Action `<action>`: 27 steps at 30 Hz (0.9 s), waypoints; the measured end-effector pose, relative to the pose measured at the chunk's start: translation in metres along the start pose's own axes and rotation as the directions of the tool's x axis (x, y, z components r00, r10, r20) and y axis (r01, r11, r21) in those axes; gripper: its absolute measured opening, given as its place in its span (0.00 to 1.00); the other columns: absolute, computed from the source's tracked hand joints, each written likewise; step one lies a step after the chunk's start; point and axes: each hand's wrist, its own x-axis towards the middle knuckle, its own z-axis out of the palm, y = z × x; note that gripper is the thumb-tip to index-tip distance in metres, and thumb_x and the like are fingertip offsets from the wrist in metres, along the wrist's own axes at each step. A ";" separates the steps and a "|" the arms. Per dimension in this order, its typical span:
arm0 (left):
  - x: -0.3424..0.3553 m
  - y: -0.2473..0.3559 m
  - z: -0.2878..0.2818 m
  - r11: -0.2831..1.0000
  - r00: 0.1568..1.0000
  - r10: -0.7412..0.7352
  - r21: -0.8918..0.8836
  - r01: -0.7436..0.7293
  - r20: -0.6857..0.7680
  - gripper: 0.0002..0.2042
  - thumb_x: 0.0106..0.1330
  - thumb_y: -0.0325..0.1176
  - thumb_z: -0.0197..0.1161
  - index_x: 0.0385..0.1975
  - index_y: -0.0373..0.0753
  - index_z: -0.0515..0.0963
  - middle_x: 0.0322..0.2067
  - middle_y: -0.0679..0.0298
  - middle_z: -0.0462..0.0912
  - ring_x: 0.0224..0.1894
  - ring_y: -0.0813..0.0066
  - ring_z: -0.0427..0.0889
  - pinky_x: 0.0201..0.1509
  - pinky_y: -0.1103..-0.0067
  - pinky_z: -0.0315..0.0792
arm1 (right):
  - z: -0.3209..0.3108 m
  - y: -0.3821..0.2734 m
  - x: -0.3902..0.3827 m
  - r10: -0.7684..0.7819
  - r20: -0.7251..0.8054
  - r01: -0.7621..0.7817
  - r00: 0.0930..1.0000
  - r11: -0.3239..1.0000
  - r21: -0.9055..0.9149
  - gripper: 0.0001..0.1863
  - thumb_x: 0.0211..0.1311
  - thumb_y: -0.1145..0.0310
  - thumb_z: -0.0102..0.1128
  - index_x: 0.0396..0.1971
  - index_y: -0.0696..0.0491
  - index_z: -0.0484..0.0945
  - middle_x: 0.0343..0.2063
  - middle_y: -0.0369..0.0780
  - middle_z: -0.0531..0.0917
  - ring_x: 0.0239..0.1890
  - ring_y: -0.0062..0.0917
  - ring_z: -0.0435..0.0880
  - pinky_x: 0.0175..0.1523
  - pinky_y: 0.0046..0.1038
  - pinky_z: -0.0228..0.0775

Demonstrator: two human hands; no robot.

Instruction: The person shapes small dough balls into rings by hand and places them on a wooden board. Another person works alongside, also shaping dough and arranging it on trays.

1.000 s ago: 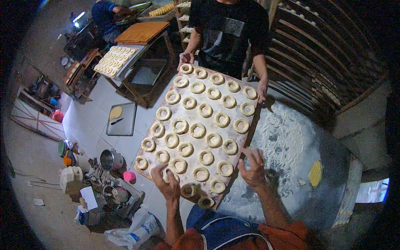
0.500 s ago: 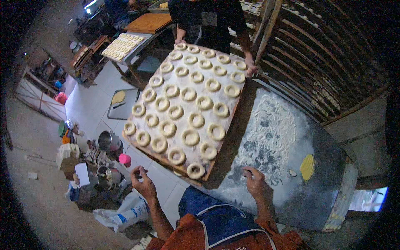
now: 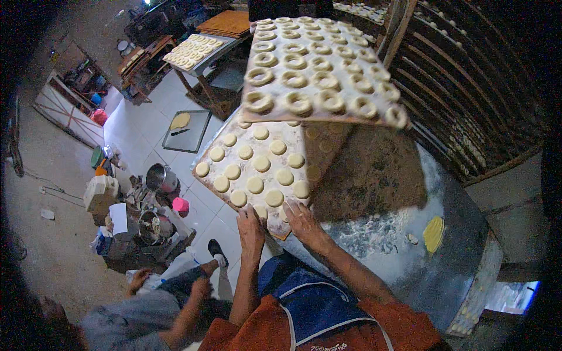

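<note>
A floured board (image 3: 235, 132) bears rows of pale, flat dough rounds (image 3: 254, 185). Its far right part lies under another board. My left hand (image 3: 252, 227) reaches its near edge, fingers closed on a dough round. Close beside it, my right hand (image 3: 301, 221) has its bent fingers closed on another round; the fingers partly hide both. Above and beyond, a raised, tilted board (image 3: 345, 120) carries dough rings (image 3: 328, 100). The person at its far side is mostly out of view.
A dark worktable (image 3: 404, 281) with scattered flour and a yellow dough piece (image 3: 434, 234) lies right. Slatted racks (image 3: 468, 88) stand behind it. A person in grey (image 3: 126, 322) is at lower left, near metal pots (image 3: 161, 178) and a pink container (image 3: 180, 205).
The board of dough rings has moved up and away, uncovering the board of flat rounds. Both my hands have come together onto its near edge. A person has appeared at lower left.
</note>
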 end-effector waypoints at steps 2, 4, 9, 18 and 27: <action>0.006 -0.009 0.003 1.000 0.999 0.026 0.006 -0.027 0.037 0.16 0.52 0.29 0.66 0.38 0.30 0.71 0.36 0.46 0.71 0.39 0.49 0.71 0.42 0.61 0.66 | 0.009 0.007 0.002 -0.108 -0.103 0.091 0.989 0.984 -0.155 0.29 0.50 0.77 0.53 0.56 0.65 0.63 0.46 0.52 0.74 0.48 0.48 0.73 0.52 0.42 0.67; 0.014 -0.006 -0.001 0.996 0.998 0.053 -0.076 -0.051 0.025 0.14 0.51 0.29 0.67 0.34 0.32 0.71 0.32 0.48 0.71 0.38 0.49 0.71 0.41 0.61 0.66 | 0.023 0.021 0.002 0.029 -0.100 -0.030 0.995 1.000 -0.005 0.21 0.49 0.69 0.60 0.43 0.63 0.72 0.39 0.52 0.77 0.46 0.47 0.75 0.47 0.42 0.70; 0.007 -0.011 -0.007 0.958 0.985 -0.026 -0.277 0.073 0.169 0.12 0.50 0.27 0.67 0.31 0.34 0.69 0.28 0.54 0.77 0.32 0.56 0.77 0.36 0.65 0.70 | -0.027 0.011 0.021 0.054 0.251 -0.160 0.967 0.892 0.423 0.16 0.47 0.62 0.64 0.30 0.58 0.75 0.32 0.50 0.80 0.36 0.41 0.81 0.42 0.37 0.72; 0.007 0.044 0.012 0.600 0.896 0.079 -0.739 0.308 0.438 0.16 0.57 0.32 0.66 0.43 0.32 0.77 0.37 0.56 0.83 0.40 0.72 0.81 0.46 0.76 0.75 | -0.084 0.077 -0.018 0.250 0.162 -0.298 0.955 0.830 0.471 0.14 0.45 0.68 0.69 0.33 0.55 0.81 0.33 0.42 0.83 0.33 0.30 0.82 0.40 0.31 0.74; -0.002 0.102 0.021 0.826 0.779 0.314 -0.561 0.057 0.542 0.14 0.58 0.32 0.64 0.42 0.33 0.78 0.35 0.53 0.83 0.38 0.60 0.83 0.45 0.70 0.75 | -0.101 0.107 -0.060 0.565 0.227 -0.567 0.793 0.548 0.615 0.16 0.52 0.67 0.69 0.40 0.58 0.79 0.31 0.41 0.83 0.35 0.22 0.81 0.42 0.27 0.74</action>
